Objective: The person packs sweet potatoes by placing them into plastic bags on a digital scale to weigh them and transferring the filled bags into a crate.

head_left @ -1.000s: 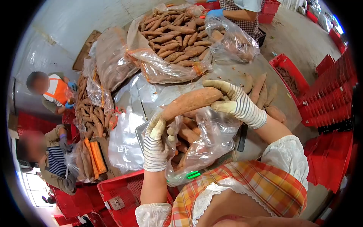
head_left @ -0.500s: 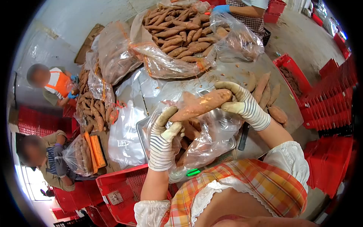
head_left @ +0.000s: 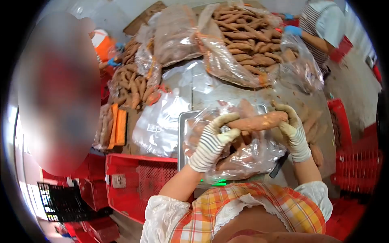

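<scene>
Hiding one end in the left hand [head_left: 214, 141], the sweet potato [head_left: 259, 122] stretches across to the right hand [head_left: 296, 131], both clamped on it, above the clear bag [head_left: 259, 158] it partly blocks, while print on the flat plastic [head_left: 162, 139] left of the left hand is too blurred to read.

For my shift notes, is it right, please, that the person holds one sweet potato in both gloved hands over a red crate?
Not quite: in the head view, the sweet potato is over the plastic bag, not a red crate; the gloved left hand and gloved right hand do hold it.
</scene>
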Demonstrator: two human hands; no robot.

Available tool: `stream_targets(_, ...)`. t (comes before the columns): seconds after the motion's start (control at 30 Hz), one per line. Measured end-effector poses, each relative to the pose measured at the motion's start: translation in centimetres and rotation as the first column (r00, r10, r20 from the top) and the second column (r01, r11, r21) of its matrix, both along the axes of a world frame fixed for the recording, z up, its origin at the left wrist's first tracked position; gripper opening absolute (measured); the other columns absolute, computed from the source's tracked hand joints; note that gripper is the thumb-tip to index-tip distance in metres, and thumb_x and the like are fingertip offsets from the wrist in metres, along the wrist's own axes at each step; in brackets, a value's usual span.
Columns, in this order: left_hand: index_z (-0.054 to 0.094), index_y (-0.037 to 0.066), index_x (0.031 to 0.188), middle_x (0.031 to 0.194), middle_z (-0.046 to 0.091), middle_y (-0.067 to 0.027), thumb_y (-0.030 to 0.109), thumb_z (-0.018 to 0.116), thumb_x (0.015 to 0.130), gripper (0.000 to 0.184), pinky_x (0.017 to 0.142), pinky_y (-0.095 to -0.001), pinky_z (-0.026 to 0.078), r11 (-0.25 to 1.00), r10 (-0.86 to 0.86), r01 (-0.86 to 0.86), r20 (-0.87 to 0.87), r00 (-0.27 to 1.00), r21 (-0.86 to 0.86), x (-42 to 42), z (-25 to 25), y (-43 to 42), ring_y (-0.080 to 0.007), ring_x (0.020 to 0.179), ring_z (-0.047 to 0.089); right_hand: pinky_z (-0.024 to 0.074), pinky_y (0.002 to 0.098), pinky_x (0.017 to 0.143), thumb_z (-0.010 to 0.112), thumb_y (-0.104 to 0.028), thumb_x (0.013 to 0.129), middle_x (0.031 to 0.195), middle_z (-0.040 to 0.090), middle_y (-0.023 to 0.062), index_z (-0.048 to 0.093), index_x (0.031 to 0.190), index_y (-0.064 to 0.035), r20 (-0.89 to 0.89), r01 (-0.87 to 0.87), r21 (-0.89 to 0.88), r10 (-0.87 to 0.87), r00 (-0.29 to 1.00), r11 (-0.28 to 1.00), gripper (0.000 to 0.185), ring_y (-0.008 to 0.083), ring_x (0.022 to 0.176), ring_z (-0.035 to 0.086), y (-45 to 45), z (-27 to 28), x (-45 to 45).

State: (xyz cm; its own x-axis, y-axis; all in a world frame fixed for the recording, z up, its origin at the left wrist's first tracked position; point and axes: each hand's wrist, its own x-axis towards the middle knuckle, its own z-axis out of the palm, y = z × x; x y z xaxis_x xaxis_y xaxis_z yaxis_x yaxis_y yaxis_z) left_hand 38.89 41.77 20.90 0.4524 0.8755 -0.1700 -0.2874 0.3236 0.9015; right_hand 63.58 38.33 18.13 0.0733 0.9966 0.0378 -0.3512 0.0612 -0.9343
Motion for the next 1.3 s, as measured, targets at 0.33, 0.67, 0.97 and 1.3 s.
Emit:
stream_targets(0.33,0.054,0.005,0.118,0.091,0.060,-0.0004,0.011,0.068,0.080,0.041,0.055,-0.0150,0.042,0.998,-0.002,0.005,-0.044,0.999,0.056,0.3,0.3,-0.6,-0.0031,0.068,0.052,0.0475,0.0271,0.083,0.058,-0.018,0.087,0.097,0.062,0.0066,0.053,0.112,-0.0011,-0.220,0.011,-0.035,-0.019,0.975,0.999,0.030,0.0145,0.090,0.060,0.4,-1.3,-0.5)
stream_targets(0.67,0.052,0.002,0.120,0.107,0.058,-0.0053,0.012,0.066,0.081,0.043,0.085,-0.0251,0.044,0.991,-0.060,0.065,-0.040,0.997,0.121,-0.3,-0.7,-0.2,-0.0112,0.095,0.054,0.0485,0.0271,0.079,0.065,-0.033,0.083,0.102,0.059,0.0086,0.049,0.118,0.0002,-0.025,-0.061,-0.124,0.059,0.998,0.990,0.051,0.0154,0.090,0.058,-0.2,-0.4,-1.3)
stream_targets(0.97,0.052,0.001,0.119,0.113,0.058,-0.0068,0.011,0.065,0.081,0.041,0.088,-0.0256,0.043,0.984,-0.083,0.090,-0.051,0.995,0.152,-0.3,-0.2,-0.3,-0.0128,0.101,0.053,0.0512,0.0262,0.062,0.059,-0.034,0.087,0.087,0.063,0.0074,0.058,0.103,-0.0043,-0.098,0.015,-0.203,-0.036,0.995,0.979,0.034,0.0152,0.076,0.061,-0.4,-1.0,-1.5)
stream_targets(1.3,0.042,-0.001,0.130,0.117,0.054,-0.0110,0.004,0.063,0.081,0.054,0.093,-0.0289,0.043,0.970,-0.036,0.047,-0.050,0.998,0.239,-0.1,-1.1,0.2,-0.0173,0.109,0.051,0.0475,0.0181,0.056,0.062,-0.031,0.081,0.097,0.061,0.0084,0.057,0.107,0.0007,-0.028,0.001,-0.157,-0.006,1.000,0.988,0.041,0.0114,0.075,0.059,-0.7,-0.1,-0.5)
